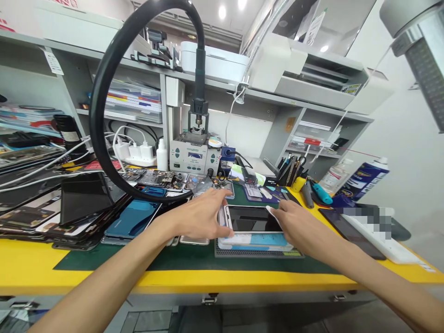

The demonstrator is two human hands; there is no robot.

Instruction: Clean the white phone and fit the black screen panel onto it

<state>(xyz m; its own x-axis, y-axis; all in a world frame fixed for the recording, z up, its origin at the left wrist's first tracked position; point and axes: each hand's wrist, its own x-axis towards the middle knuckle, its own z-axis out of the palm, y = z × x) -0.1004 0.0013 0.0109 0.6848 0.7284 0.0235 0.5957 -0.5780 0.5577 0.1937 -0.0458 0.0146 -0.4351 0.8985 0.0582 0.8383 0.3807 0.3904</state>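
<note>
A white-framed smartphone [255,218] with a dark screen lies face up before me. My left hand [203,215] is closed on its left end, thumb at the near corner and fingers at the far one. At the opposite end, my right hand [289,222] has its fingers curled around the phone's edge. By those fingertips shows a small white bit [269,210] whose kind I cannot make out. Under the phone sits a blue-and-white flat pack [263,239], on a grey ridged pad [243,253].
Piled phone parts [83,203] and a blue phone back [133,215] lie at left. A black hose [100,92] arches from a hot-air station [194,155]. At right are tools [289,171], a spray can [364,178] and a dark tablet-like panel [350,233].
</note>
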